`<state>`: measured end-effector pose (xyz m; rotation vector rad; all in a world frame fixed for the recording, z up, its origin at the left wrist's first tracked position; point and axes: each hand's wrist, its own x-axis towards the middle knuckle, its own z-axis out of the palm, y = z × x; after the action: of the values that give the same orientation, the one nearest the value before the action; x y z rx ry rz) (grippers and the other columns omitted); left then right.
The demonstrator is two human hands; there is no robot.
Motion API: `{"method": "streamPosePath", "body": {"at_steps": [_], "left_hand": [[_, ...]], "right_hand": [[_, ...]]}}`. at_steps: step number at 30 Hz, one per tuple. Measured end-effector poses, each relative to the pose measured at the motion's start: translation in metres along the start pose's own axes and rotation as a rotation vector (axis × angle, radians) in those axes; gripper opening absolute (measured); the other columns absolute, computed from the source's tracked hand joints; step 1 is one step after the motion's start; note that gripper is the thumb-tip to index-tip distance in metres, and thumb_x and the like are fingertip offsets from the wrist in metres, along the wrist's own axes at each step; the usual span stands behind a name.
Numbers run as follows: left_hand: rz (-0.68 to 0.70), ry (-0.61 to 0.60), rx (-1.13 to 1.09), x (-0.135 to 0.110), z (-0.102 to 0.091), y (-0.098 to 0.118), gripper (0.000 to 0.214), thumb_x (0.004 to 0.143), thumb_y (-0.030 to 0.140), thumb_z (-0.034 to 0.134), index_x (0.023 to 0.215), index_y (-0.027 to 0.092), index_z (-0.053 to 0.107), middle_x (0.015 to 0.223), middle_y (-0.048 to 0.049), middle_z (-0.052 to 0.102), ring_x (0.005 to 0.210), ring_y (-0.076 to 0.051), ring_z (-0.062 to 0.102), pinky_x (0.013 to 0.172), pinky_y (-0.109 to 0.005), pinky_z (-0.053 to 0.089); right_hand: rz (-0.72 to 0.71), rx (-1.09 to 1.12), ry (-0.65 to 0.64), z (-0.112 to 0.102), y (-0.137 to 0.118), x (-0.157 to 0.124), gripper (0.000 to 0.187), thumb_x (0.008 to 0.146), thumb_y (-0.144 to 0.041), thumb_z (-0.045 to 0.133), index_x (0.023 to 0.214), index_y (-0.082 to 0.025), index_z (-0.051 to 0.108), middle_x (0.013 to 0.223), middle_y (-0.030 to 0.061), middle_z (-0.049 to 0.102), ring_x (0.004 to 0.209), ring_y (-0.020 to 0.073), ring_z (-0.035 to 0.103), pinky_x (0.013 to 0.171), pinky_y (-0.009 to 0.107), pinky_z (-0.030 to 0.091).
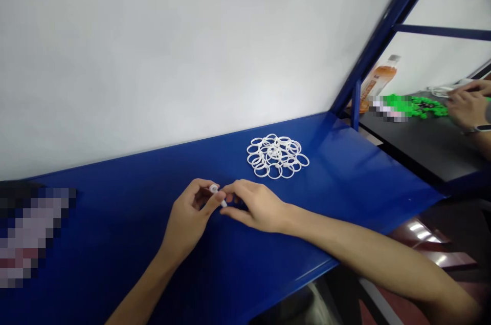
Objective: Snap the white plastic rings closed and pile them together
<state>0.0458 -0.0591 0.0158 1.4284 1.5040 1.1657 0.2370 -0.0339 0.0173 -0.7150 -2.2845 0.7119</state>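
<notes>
Over the blue table, my left hand (191, 215) pinches a small white plastic piece (214, 189) with a round, ring-like end between thumb and fingers. My right hand (258, 206) meets it from the other side, its thumb and fingertips closed about the lower end of the piece. The fingers partly cover the piece, so its full shape is hidden. Beyond my right hand lies a flat cluster of thin white plastic rings (274, 170), overlapping one another and showing small nubs where they meet.
The blue tabletop (126, 181) runs along a white wall (172, 48). A blurred-out item (34, 233) lies at the left. Past a blue metal frame (358, 87), a dark table (406, 146) carries an orange-drink bottle (379, 82), green pieces (425, 106) and another person's hands (470, 105).
</notes>
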Motion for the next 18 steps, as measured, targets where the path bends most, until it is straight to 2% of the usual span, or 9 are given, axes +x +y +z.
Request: {"method": "streamPosePath", "body": {"at_steps": [4,7,11,14,18], "left_hand": [[0.009,-0.012,0.047,-0.003,-0.001,0.005,0.036,0.087,0.056,0.061,0.098,0.022,0.066,0.072,0.0016,0.067,0.066,-0.014,0.065,0.068,-0.027,0.054],[0.041,-0.043,0.047,-0.006,-0.001,0.008,0.033,0.089,0.053,0.06,0.097,0.023,0.066,0.07,0.0019,0.066,0.065,-0.014,0.064,0.065,-0.027,0.054],[0.071,-0.072,0.045,-0.007,0.0,0.008,0.027,0.088,0.048,0.063,0.1,0.023,0.065,0.075,0.0023,0.065,0.064,-0.013,0.063,0.062,-0.025,0.053],[0.082,-0.115,-0.008,-0.006,0.0,0.005,0.026,0.087,0.044,0.064,0.105,0.024,0.064,0.082,0.0023,0.065,0.068,-0.012,0.064,0.064,-0.026,0.054],[0.098,-0.187,-0.013,-0.007,0.001,0.002,0.025,0.086,0.035,0.063,0.109,0.024,0.062,0.075,0.0043,0.06,0.067,-0.012,0.062,0.064,-0.026,0.051]], "right_hand": [[0.082,0.085,0.114,-0.004,0.004,-0.006,0.024,0.101,-0.027,0.049,0.122,-0.016,0.051,0.081,0.0005,0.063,0.068,0.0127,0.061,0.064,0.026,0.05],[0.088,0.087,0.148,-0.01,0.008,-0.007,0.026,0.101,-0.027,0.046,0.124,-0.015,0.049,0.078,-0.0005,0.061,0.063,0.012,0.059,0.061,0.026,0.049],[0.065,0.046,0.095,-0.013,0.01,-0.007,0.025,0.1,-0.024,0.046,0.121,-0.016,0.056,0.075,-0.0014,0.062,0.058,0.0105,0.058,0.057,0.024,0.048],[0.02,0.044,0.058,-0.014,0.01,-0.007,0.018,0.101,-0.024,0.049,0.113,-0.017,0.06,0.082,0.0015,0.068,0.068,0.0118,0.064,0.065,0.025,0.052],[-0.052,0.053,-0.043,-0.017,0.011,-0.009,0.016,0.103,-0.025,0.047,0.103,-0.017,0.061,0.095,0.0063,0.071,0.079,0.0133,0.068,0.07,0.026,0.053]]}}
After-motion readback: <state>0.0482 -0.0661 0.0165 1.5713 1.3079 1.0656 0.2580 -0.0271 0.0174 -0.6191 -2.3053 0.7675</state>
